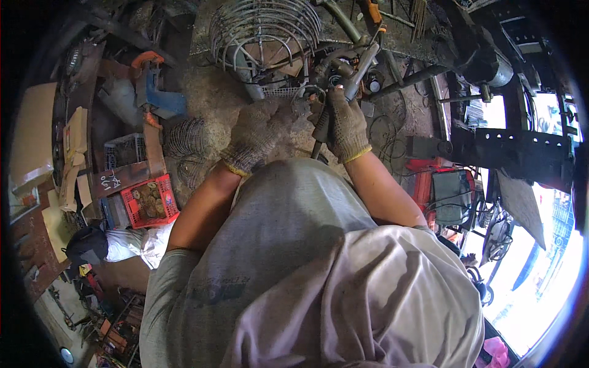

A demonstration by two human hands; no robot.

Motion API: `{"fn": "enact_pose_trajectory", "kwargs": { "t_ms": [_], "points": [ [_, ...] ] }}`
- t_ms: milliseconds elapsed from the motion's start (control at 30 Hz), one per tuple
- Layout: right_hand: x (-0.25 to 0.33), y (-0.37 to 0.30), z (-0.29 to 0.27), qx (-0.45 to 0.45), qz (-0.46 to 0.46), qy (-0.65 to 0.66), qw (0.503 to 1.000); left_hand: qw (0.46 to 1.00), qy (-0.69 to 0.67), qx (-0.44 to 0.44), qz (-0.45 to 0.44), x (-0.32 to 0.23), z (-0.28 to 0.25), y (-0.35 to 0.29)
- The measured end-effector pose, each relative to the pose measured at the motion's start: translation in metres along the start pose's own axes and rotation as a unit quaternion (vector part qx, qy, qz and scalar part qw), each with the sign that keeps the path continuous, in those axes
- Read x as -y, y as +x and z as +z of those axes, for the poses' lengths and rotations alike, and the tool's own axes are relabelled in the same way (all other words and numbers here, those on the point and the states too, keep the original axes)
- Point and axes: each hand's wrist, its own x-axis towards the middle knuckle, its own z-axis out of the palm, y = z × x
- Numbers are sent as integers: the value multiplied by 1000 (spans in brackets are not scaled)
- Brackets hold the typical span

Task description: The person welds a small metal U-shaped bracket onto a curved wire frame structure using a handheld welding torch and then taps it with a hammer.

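My left hand (pixel 253 136), in a soiled knit work glove with a yellow cuff edge, is held in front of my body. Its fingers point away from me and look loosely apart, with nothing visible in them; their tips blend into the brown ground. My right hand (pixel 348 126), gloved alike, is closed around a black-handled tool (pixel 321 126) whose lower end points back toward my shirt. Just beyond that hand a grey metal tube (pixel 363 69) slants up to the right. Ahead stands a round cage of bent metal rods (pixel 265 27).
A red plastic crate (pixel 149 201) holding round pieces stands at left, below a blue metal clamp-like machine part (pixel 161 98). Coiled wire (pixel 187 138) lies beside my left hand. A perforated dark beam (pixel 518 153) and a red-framed box (pixel 438 190) are at right. A metal workbench (pixel 411 46) spans the far side.
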Motion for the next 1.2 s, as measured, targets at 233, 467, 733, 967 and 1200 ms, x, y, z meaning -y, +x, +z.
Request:
{"fn": "enact_pose_trajectory", "kwargs": {
  "t_ms": [233,467,733,967,1200],
  "points": [
    [-7,4,0,-3,-29,45,999,997,-34,-49,-58,14,-2,-3],
    [-3,1,-13,-33,-49,125,990,981,-146,-107,-68,71,-29,16],
    [-20,-3,-44,-44,-27,149,988,961,-233,-141,-50,92,-29,47],
    [-34,-1,-55,-58,-24,139,988,970,-188,-142,-64,93,-35,49],
    [-35,-1,-53,-79,-4,147,986,981,-54,-182,-47,84,-36,49]
  ]
}}
